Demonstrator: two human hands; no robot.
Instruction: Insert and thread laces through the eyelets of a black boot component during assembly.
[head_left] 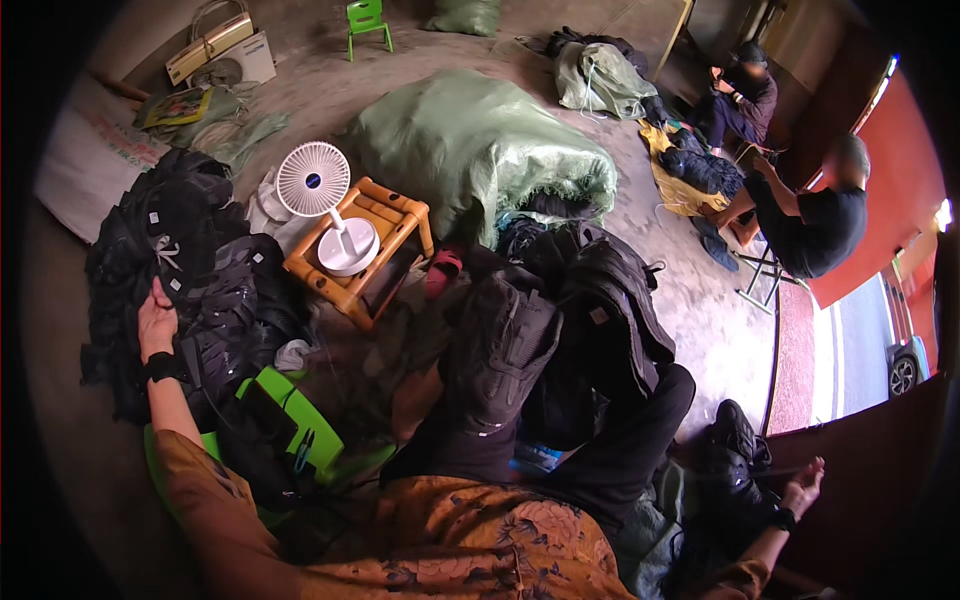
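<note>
My left hand reaches to a heap of black backpacks at the left, its fingers stretched against the dark fabric beside a white cord. It seems to hold nothing. Out at the right, my right hand is raised with its fingers apart and nothing in it, near a black bag. Across my lap and knees lie a dark grey backpack and a black backpack. Teal-handled thread snips rest on a bright green plastic seat by my left side.
A white fan stands on a bamboo stool. Behind it lies a big pale green sack. Two people sit at the right by a yellow cloth and an open doorway. A small green chair stands far back.
</note>
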